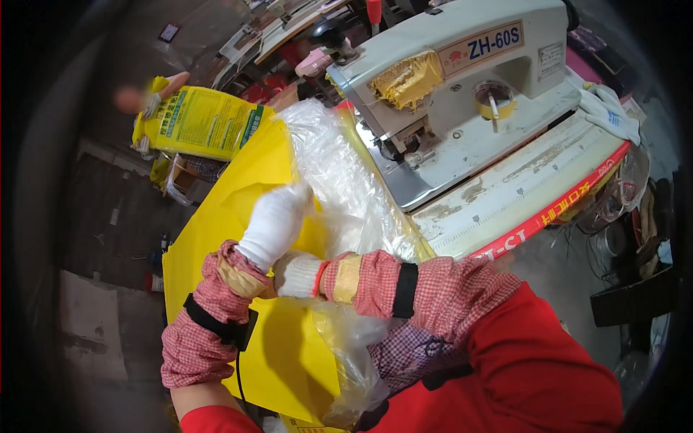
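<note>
The left hand [274, 224], in a white knit glove, is closed on the upper edge of the clear plastic liner [346, 209] where it rises out of the yellow sack [238, 216]; the right hand [297, 275], also gloved, lies just under the left wrist with its fingers buried between liner and sack, so I cannot tell whether it is gripping or merely pressing. The sack hangs from the hands towards the person's lap, its mouth at the hands.

The likeliest trouble is the thin liner: pulled hard against the sack's stiff edge it could tear, or slide out of the glove, since knit cotton holds slick film poorly; the loose folds beyond the hands could also drift right and catch on the corner of the industrial sewing machine [462, 86], whose bed edge stands just beyond the liner.

Room is uneven; to the right of the hands the machine and its worn table [520, 195] close the way, touching or nearly touching the liner; to the left the sack hangs over open floor, and a printed yellow bag [202, 123] lies well ahead-left, apart from the work.
</note>
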Available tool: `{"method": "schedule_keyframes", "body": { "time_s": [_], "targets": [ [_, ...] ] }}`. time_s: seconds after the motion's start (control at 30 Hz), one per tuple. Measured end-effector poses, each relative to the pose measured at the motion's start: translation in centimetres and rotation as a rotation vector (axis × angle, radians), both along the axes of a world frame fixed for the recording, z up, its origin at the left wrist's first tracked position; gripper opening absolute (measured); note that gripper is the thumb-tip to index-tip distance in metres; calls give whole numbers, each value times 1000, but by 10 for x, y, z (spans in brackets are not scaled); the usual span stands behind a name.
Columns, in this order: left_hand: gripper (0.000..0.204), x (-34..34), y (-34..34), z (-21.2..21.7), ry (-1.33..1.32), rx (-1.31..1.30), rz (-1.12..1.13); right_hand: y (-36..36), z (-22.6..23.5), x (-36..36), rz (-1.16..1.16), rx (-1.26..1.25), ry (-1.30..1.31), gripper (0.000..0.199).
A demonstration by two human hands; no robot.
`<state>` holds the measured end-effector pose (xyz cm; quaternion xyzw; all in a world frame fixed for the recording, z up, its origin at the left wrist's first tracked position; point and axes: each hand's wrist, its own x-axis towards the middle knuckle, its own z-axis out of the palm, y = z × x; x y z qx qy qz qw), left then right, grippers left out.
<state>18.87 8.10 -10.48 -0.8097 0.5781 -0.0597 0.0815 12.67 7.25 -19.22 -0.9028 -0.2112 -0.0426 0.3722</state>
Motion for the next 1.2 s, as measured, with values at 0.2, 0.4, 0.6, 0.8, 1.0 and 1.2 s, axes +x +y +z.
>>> {"method": "schedule_keyframes", "body": {
  "time_s": [0.2,0.4,0.6,0.8,1.0,1.2],
  "targets": [
    [14,31,16,-5,-277,17,247,2,0,-14,-153,453,143,70],
    [4,63,7,4,-791,-150,88,-17,-1,-5,-74,488,116,98],
    [12,80,0,-15,-580,-364,425,-18,-10,0,-1,530,349,83],
    [10,83,-17,71,-685,-9,246,33,-21,-9,186,767,214,54],
    [23,72,-53,211,-920,-3,-50,122,-51,-109,645,51,-390,47],
    [27,18,-71,219,-693,185,108,18,-90,-156,848,-170,-57,33]
  ]
}}
